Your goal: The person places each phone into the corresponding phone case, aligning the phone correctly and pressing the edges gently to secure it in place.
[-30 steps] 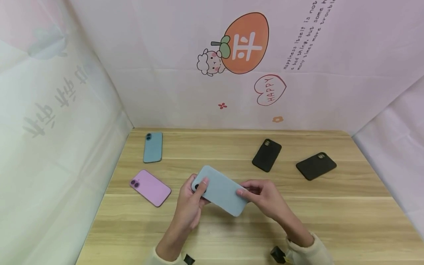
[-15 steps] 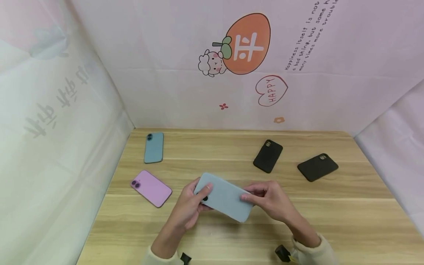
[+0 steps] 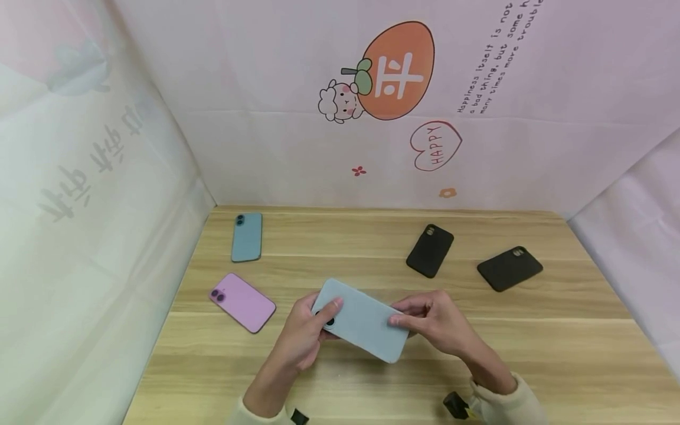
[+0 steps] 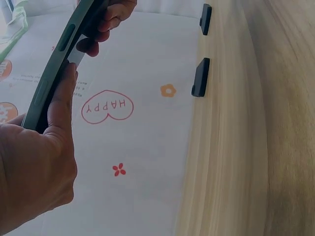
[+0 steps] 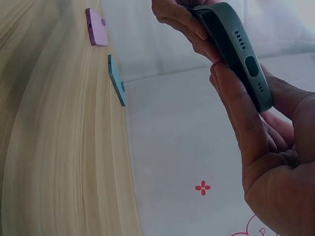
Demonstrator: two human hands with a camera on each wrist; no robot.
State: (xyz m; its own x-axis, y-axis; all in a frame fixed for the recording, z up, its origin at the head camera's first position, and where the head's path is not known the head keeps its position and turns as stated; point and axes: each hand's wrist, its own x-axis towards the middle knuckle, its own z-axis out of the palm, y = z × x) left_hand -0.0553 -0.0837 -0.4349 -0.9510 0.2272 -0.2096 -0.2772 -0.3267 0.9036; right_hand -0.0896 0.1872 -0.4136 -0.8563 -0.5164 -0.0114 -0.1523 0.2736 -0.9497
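Both hands hold a phone in a pale grey-blue case [image 3: 366, 324] above the table, its back turned up and two dark camera lenses at its left end. My left hand [image 3: 304, 332] grips that left end, the thumb lying across the back beside the lenses. At the opposite end, my right hand [image 3: 441, 323] pinches the upper right edge, thumb on top and fingers underneath. Speaker holes and a port opening line the end of the case [image 5: 248, 61] in the right wrist view. From the left wrist, the side of the case [image 4: 58, 59] shows, with the dark face underneath.
A blue phone [image 3: 247, 238] and a pink phone [image 3: 245, 302] lie on the left of the wooden table [image 3: 340, 248]. Two black phone cases [image 3: 429, 252] lie on the right, one farther right than the other. White printed cloth [image 3: 265, 153] rises behind and at both sides.
Both hands have lowered the cased phone slightly toward me and to the right. The left thumb and right hand keep their hold, and the things on the table stay put.
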